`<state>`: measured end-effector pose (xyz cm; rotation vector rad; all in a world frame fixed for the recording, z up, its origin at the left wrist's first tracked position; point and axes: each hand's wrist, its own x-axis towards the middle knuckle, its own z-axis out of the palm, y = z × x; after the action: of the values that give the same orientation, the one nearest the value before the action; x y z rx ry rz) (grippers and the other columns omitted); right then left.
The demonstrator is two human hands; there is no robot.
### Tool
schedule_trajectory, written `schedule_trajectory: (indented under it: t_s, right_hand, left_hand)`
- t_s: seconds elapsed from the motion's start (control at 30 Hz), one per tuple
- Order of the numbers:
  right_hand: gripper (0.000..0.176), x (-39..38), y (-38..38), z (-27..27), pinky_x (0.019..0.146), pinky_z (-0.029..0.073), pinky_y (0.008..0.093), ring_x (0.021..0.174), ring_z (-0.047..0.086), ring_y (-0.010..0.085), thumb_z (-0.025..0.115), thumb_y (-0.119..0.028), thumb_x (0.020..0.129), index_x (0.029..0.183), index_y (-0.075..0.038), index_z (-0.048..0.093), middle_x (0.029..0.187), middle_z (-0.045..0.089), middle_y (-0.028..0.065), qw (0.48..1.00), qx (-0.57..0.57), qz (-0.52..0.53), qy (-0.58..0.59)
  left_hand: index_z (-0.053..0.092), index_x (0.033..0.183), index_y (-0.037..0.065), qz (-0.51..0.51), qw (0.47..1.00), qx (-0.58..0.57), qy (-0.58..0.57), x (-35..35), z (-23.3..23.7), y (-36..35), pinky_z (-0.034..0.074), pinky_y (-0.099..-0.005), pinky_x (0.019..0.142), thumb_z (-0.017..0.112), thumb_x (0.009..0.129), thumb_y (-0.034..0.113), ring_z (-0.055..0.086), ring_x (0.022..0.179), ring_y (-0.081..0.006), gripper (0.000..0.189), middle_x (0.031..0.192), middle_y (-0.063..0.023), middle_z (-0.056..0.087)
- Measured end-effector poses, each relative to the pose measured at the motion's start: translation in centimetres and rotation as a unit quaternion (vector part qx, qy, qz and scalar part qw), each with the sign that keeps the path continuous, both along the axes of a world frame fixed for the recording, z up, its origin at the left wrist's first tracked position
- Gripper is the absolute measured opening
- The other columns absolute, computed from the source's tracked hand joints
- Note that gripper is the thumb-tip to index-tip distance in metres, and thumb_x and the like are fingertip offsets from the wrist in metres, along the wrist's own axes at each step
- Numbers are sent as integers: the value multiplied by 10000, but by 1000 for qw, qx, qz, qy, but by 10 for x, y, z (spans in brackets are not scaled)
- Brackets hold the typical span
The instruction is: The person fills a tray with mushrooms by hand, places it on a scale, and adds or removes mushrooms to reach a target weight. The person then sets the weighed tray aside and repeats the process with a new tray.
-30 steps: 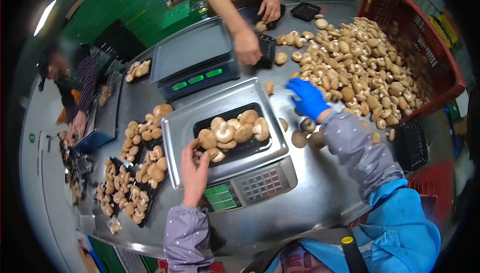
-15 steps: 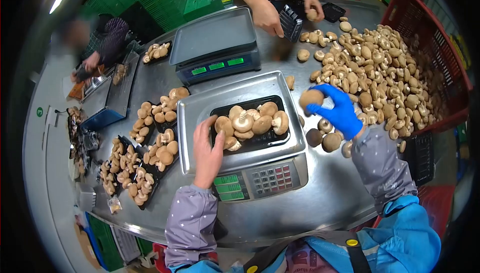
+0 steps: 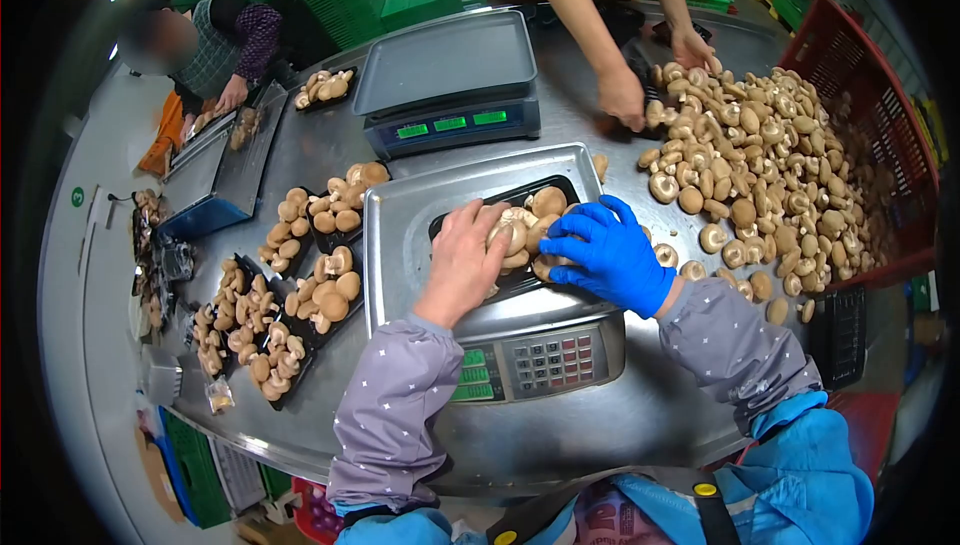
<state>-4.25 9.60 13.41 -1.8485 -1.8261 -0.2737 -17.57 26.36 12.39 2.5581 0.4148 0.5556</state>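
While laid over the heaped brown mushrooms in the shallow black plastic tray, bearing down with both hands at once: likely to load the square steel platter of the near weighing scale and falsify the green digits on its front display.

Bare left hand resting loosely open on the caps over the tray's left half, fingers close together and lightly bent, holding nothing visible. Blue-gloved right hand curled over the caps at the right end, close to the left fingertips; gripping a mushroom or merely covering it, cannot tell.

Piled above the rim, so easily nudged off onto the platter; easily bruised or snapped at the stem under a heavy palm. Possible mix-up with the big loose heap of mushrooms just beside the scale on the right, lying before the red plastic crate.

Hidden under both hands: most of the tray's middle and near rim, and the number of mushrooms in it. Display digits too small to read. Far across, a co-worker's hand at the heap's edge, whatever lies beneath it barely made out.
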Motion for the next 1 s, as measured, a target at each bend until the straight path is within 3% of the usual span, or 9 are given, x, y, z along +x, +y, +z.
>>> schedule_trajectory:
  t_s: [0.07, 0.23, 0.33, 0.4, 0.43, 0.5, 0.6, 0.8, 1.0]
  right_hand:
    - [191, -3, 4, -8, 877, 334, 418, 931, 518, 180, 667, -264, 681, 835, -180, 591, 964, 549, -25, 999, 24, -8, -25]
    - [183, -5, 12, -17, 853, 361, 406, 912, 526, 190, 669, -248, 684, 830, -165, 596, 962, 549, -7, 999, 54, -11, -2]
    - [194, -3, 5, 0, 827, 385, 366, 891, 532, 211, 665, -224, 695, 857, -136, 604, 962, 556, 18, 996, 55, -1, 66]
    - [227, 3, -7, 17, 787, 415, 325, 879, 540, 249, 654, -159, 722, 925, -70, 605, 968, 572, 70, 991, 70, 10, 111]
    - [208, 4, -15, 22, 776, 426, 332, 885, 546, 255, 637, -89, 743, 942, -40, 598, 968, 573, 101, 983, 107, -3, 147]
    - [185, 15, -31, 13, 727, 428, 331, 825, 555, 261, 628, -102, 754, 927, -47, 595, 919, 578, 92, 967, 151, -38, 199]
    - [166, 26, -63, 3, 719, 432, 281, 831, 550, 190, 597, -48, 782, 943, -10, 582, 881, 560, 76, 935, 95, -79, 333]
    - [164, 26, -109, -11, 785, 414, 258, 869, 532, 152, 555, -69, 831, 972, 14, 563, 914, 565, 62, 909, 62, -177, 371]
    - [156, 18, -125, -12, 792, 412, 250, 863, 527, 129, 554, -82, 840, 968, 6, 571, 904, 573, 47, 891, 63, -175, 414]
  left_hand:
    - [532, 1112, 39, 6, 1000, 4, 3, 0, 2, -5, 346, -405, 908, 461, 851, 260, 432, 1071, -353, 349, 1143, -201, 481]
    - [518, 1125, 18, 12, 1000, 10, 19, 1, 6, -3, 343, -395, 916, 449, 860, 246, 435, 1053, -360, 356, 1134, -213, 483]
    - [510, 1137, 48, 7, 998, -58, 15, 1, 4, 6, 358, -395, 901, 459, 854, 282, 452, 1065, -336, 371, 1138, -206, 491]
    - [491, 1142, 16, 65, 968, -208, -123, -4, 3, 10, 354, -346, 913, 427, 884, 302, 475, 1065, -295, 390, 1124, -190, 514]
    - [491, 1142, 16, 68, 968, -210, -122, -9, 5, 14, 354, -346, 913, 427, 884, 302, 475, 1065, -295, 390, 1124, -190, 514]
    - [464, 1184, 66, 139, 931, -305, -147, -24, 10, 22, 370, -332, 876, 363, 911, 385, 450, 1095, -207, 432, 1154, -100, 506]
    - [464, 1182, 78, 150, 934, -292, -142, -49, 14, 27, 369, -341, 869, 350, 911, 421, 456, 1071, -192, 452, 1141, -83, 508]
    - [465, 1174, 72, 186, 919, -319, -140, -82, 26, 21, 373, -313, 850, 351, 913, 392, 454, 1044, -169, 428, 1131, -71, 511]
    - [466, 1175, 67, 192, 915, -331, -131, -92, 29, 12, 389, -295, 829, 353, 920, 371, 466, 1017, -159, 413, 1142, -87, 507]
